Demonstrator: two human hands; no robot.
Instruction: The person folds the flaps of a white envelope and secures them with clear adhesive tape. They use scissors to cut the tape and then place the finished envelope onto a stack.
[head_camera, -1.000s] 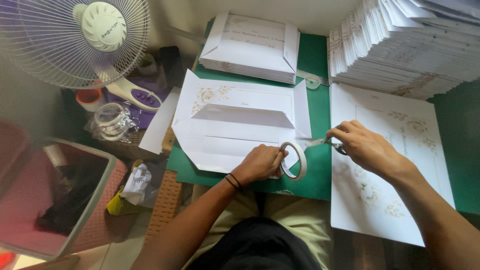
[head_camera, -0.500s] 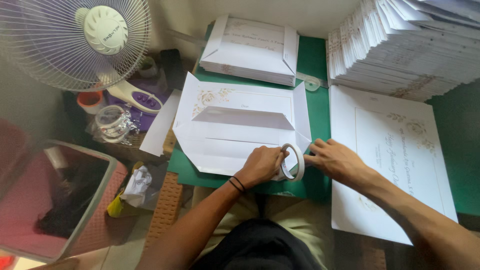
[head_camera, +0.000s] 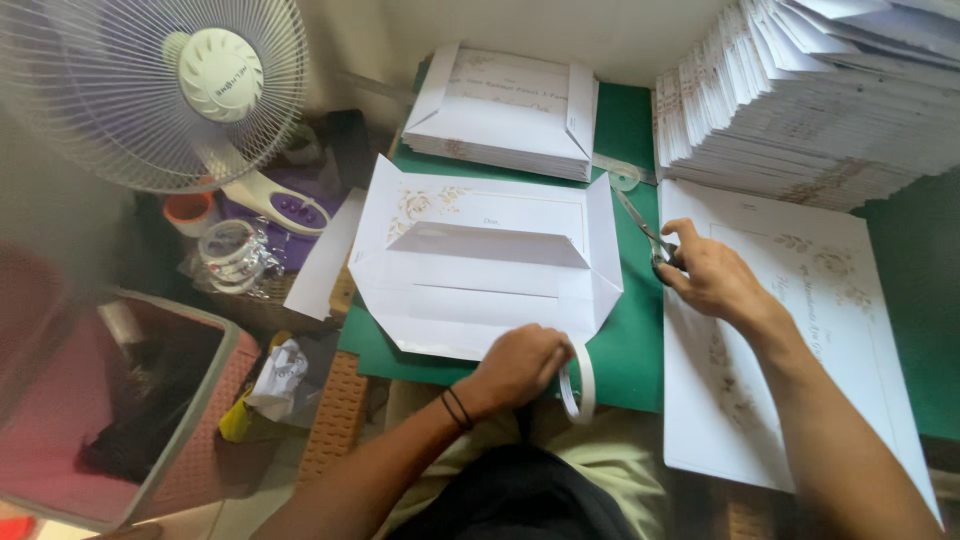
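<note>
A white unfolded paper envelope (head_camera: 480, 265) with a floral corner print lies on the green mat (head_camera: 630, 340). My left hand (head_camera: 520, 365) rests at its near edge and grips a ring of white tape (head_camera: 578, 385). My right hand (head_camera: 705, 275) is to the right of the envelope, over a flat white printed sheet (head_camera: 800, 330), and holds the handles of a pair of scissors (head_camera: 640, 225) whose blades point away from me.
A stack of folded envelopes (head_camera: 510, 105) lies at the back of the mat. A tall pile of printed sheets (head_camera: 810, 100) fills the back right. A white fan (head_camera: 170, 85), a clear tape roll (head_camera: 230, 250) and a pink bin (head_camera: 110, 400) sit to the left.
My right hand has moved away from the tape ring to the right and back, and now holds the scissors. My left hand has slid toward me with the tape.
</note>
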